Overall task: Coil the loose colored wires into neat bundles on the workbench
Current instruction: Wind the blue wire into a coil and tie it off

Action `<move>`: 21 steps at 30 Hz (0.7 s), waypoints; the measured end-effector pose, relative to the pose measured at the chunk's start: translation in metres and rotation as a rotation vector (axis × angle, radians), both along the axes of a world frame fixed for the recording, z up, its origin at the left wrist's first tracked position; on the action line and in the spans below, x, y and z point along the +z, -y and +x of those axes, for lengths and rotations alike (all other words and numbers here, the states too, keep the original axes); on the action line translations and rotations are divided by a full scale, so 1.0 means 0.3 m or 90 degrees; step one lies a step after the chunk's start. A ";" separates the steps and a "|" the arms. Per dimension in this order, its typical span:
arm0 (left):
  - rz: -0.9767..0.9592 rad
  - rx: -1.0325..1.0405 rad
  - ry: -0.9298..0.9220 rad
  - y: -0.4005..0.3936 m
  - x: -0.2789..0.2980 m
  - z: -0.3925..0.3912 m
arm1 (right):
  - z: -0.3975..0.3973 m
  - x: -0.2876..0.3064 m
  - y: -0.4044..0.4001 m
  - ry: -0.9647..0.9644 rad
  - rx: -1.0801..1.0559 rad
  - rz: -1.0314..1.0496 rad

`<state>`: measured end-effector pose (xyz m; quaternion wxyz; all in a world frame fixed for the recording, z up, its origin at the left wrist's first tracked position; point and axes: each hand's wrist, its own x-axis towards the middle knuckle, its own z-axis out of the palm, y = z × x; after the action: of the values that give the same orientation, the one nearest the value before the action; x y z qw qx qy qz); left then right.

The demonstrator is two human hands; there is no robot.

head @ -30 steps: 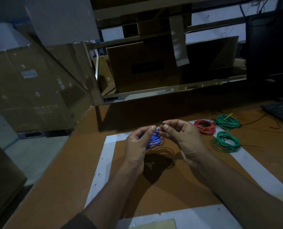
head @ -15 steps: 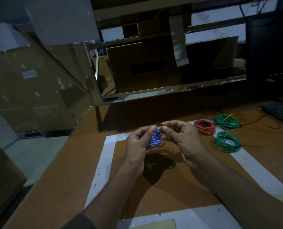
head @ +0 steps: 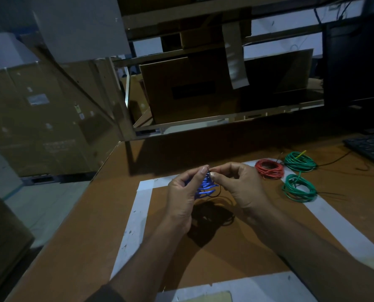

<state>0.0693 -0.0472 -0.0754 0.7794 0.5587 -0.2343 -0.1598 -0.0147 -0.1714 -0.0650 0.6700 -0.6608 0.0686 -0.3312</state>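
A blue wire coil (head: 205,186) hangs between my two hands above the workbench (head: 90,225). My left hand (head: 182,197) grips its left side, and my right hand (head: 239,188) pinches its top where the fingertips of both hands meet. A loose black wire (head: 220,212) lies on the board under my hands, half in their shadow. At the right lie a coiled red wire (head: 269,168) and two coiled green wires, one farther back (head: 299,161) and one nearer (head: 299,188).
White tape (head: 138,214) frames a brown rectangle on the bench. A black keyboard (head: 371,147) and a dark monitor sit at the far right. Cardboard boxes (head: 192,88) stand on metal shelving behind the bench. The bench's left edge drops to the floor.
My fingertips have shifted slightly at the top of the blue coil. The hands and the other coils stay in place.
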 end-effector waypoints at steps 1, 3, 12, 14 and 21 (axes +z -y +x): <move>0.003 0.000 0.002 -0.001 0.002 -0.001 | -0.001 0.000 0.000 0.000 0.007 0.011; 0.015 0.004 0.015 -0.004 0.001 0.002 | -0.004 0.002 0.001 0.007 0.015 0.020; 0.040 -0.019 0.032 0.001 -0.009 0.002 | 0.006 -0.001 0.022 0.010 -0.001 -0.024; 0.043 -0.021 0.005 0.003 -0.006 0.000 | 0.013 -0.003 0.023 0.019 -0.017 -0.027; 0.085 0.113 -0.104 0.006 0.001 0.021 | 0.024 0.009 0.047 0.067 -0.058 0.099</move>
<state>0.0757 -0.0491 -0.0751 0.7679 0.6131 -0.1087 -0.1504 -0.0076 -0.1854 -0.0623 0.7064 -0.5845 0.0890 -0.3893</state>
